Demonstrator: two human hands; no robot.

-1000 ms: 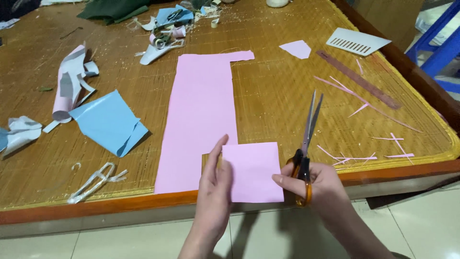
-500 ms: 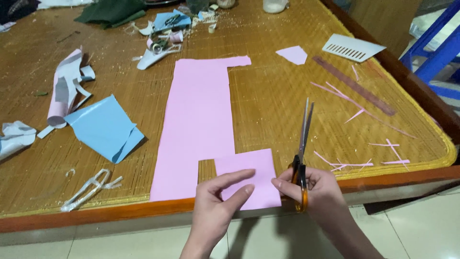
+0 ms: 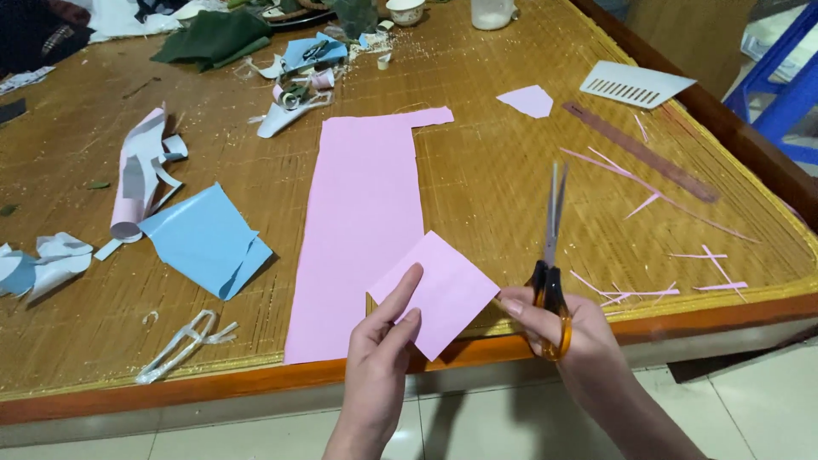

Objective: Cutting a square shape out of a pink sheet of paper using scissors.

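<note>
— Now, pink square (image 3: 443,294)?
— Pinched in left hand (image 3: 379,358), tilted above table edge (image 3: 256,383), just left of right hand (image 3: 562,328).
— Right hand?
— Closed around scissors (image 3: 551,255), blades together, pointing away.

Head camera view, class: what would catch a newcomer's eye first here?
First, the small pink paper square pinched in the left hand at the table's near edge, beside the scissors in the right hand, blades pointing away. Next, the long pink sheet lying mid-table, with a blue sheet to its left.
</note>
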